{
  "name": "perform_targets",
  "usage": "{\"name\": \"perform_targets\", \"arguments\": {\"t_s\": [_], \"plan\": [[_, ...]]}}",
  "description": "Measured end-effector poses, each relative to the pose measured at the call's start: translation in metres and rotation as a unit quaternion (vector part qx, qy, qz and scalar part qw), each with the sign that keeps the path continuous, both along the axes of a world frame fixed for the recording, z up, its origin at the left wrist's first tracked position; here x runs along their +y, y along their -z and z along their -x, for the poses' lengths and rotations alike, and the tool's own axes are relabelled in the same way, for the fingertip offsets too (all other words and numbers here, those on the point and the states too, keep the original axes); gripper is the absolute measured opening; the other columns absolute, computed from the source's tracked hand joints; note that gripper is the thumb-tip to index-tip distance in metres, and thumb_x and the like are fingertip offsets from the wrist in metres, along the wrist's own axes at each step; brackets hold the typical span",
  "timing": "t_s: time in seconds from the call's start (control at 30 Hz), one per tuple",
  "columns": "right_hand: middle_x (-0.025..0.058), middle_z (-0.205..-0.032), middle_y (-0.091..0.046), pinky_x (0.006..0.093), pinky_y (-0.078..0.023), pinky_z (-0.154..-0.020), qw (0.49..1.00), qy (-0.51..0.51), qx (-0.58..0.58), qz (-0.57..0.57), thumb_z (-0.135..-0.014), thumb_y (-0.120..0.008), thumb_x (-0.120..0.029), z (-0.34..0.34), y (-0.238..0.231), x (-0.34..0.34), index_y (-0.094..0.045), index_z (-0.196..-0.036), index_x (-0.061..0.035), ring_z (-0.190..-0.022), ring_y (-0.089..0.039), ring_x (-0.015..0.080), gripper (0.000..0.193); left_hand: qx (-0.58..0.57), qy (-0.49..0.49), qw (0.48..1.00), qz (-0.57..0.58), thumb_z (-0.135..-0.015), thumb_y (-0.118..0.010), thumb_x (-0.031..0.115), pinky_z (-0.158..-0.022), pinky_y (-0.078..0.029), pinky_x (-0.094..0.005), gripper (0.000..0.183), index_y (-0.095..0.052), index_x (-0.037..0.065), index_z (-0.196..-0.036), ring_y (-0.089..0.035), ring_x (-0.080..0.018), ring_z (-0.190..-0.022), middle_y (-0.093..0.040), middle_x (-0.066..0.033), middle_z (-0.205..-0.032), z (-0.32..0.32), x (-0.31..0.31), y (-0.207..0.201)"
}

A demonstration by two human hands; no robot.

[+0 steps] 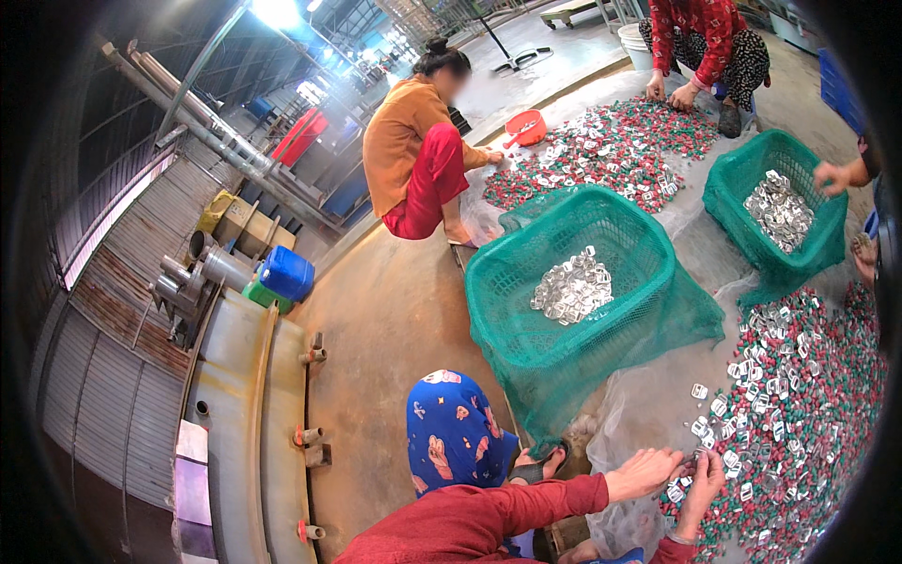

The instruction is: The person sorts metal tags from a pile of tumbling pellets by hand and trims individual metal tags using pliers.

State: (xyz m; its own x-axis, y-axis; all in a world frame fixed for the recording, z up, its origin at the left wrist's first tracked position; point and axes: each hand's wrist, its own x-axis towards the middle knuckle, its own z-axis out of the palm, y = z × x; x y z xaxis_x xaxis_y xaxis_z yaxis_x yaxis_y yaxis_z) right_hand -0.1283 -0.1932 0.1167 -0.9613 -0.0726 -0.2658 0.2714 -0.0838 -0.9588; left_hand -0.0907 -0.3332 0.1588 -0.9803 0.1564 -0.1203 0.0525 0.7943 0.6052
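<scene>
My left hand [644, 473] reaches in from the lower edge in a red sleeve, its fingers pinched together. Just right of it, my right hand [705, 489] is closed at the fingertips on a small silver metal piece [699, 455]. The fingertips of both hands nearly meet; whatever the left ones hold is too small to make out. Beneath and beyond them spreads a heap of red and green pellets [799, 423] mixed with silver buckle-like pieces. Ahead stands a green mesh-lined basket [573, 202], with a pile of silver pieces [571, 287] inside.
Another green basket [775, 146] with silver pieces stands at the right, near a co-worker's hand [834, 177]. Two people [409, 150] [695, 38] squat at a far heap [601, 155] beside a red scoop [526, 127]. Blue patterned cloth [460, 432] covers a bent knee. Pipe stubs [310, 437] line a metal trough left.
</scene>
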Motion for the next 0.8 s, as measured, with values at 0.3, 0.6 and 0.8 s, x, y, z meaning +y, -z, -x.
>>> {"name": "perform_targets", "arguments": {"t_s": [0.3, 0.6, 0.8], "plan": [[-0.0025, -0.064, -0.050, 0.0195, -0.034, -0.046, 0.986, 0.133, -0.026, 0.096, -0.088, -0.050, -0.011, -0.025, 0.049, 0.003, -0.055, -0.078, -0.0050, -0.054, -0.044, 0.0047, 0.013, 0.032, -0.010, 0.998, -0.046, -0.091, -0.043, 0.024, -0.056, -0.042, -0.0448, 0.023, -0.042, 0.002, -0.095, -0.054, -0.0389, -0.069, -0.052, -0.0188, -0.078, -0.029, 0.023, 0.041], [0.0035, -0.072, -0.059, 0.0219, -0.036, -0.046, 0.999, 0.000, -0.028, -0.041, -0.081, -0.061, -0.018, -0.019, 0.002, -0.010, -0.061, -0.092, 0.0020, -0.054, -0.048, 0.0080, 0.023, -0.007, 0.041, 0.996, 0.082, -0.083, -0.051, 0.021, -0.056, -0.048, -0.0470, 0.020, -0.058, 0.002, -0.081, -0.060, -0.0376, -0.066, -0.059, -0.0217, -0.066, -0.008, -0.020, -0.030], [-0.0006, -0.072, -0.058, 0.0154, -0.032, -0.041, 0.967, 0.011, -0.159, 0.196, -0.079, -0.065, -0.010, -0.032, -0.020, 0.035, -0.060, -0.084, -0.0011, -0.052, -0.047, 0.0041, 0.011, 0.062, 0.068, 0.995, -0.038, -0.084, -0.054, 0.021, -0.054, -0.041, -0.0478, 0.018, -0.052, 0.003, -0.087, -0.055, -0.0407, -0.065, -0.056, -0.0204, -0.070, -0.032, -0.016, -0.039]]}}
